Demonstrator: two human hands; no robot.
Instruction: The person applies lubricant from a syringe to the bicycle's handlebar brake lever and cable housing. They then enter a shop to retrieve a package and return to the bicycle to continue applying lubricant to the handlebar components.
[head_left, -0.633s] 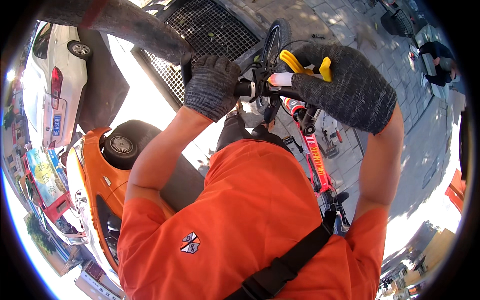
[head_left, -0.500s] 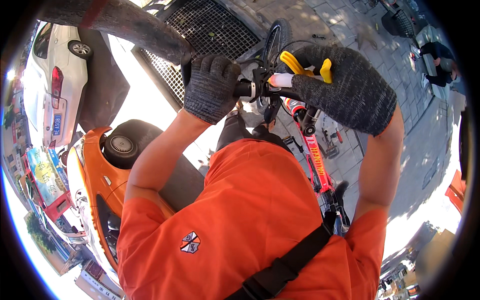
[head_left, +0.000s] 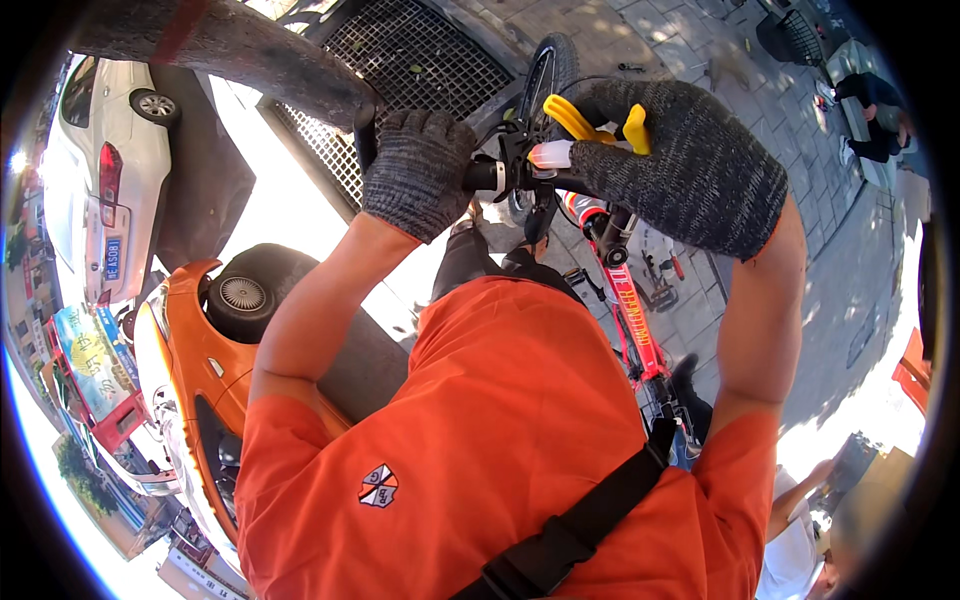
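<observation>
My left hand [head_left: 417, 172], in a dark grey knitted glove, is wrapped round the left grip of a bicycle's handlebar. Beside it are the black brake lever and clamp [head_left: 517, 158]. Just right of these, my right hand [head_left: 690, 165], gloved alike, holds pliers with two yellow handles [head_left: 572, 117]; their jaws are hidden. Its thumb reaches left along the bar and ends in a pale, reddish tip [head_left: 550, 154] close to the clamp. The bicycle's red frame [head_left: 635, 315] runs down toward me, and its front wheel [head_left: 550, 75] is beyond the bar.
A tree trunk [head_left: 230, 50] leans across the upper left over a metal grate [head_left: 420, 55]. On the left are an orange car [head_left: 195, 340] and a white car [head_left: 120, 190]. Tools [head_left: 660, 285] lie on the paving right of the frame. Someone sits [head_left: 868, 110] at the far right.
My right hand has shifted slightly left with the pliers, its thumb tip now nearer the clamp. My left hand keeps its hold on the grip. Another person has come into view at the lower right.
</observation>
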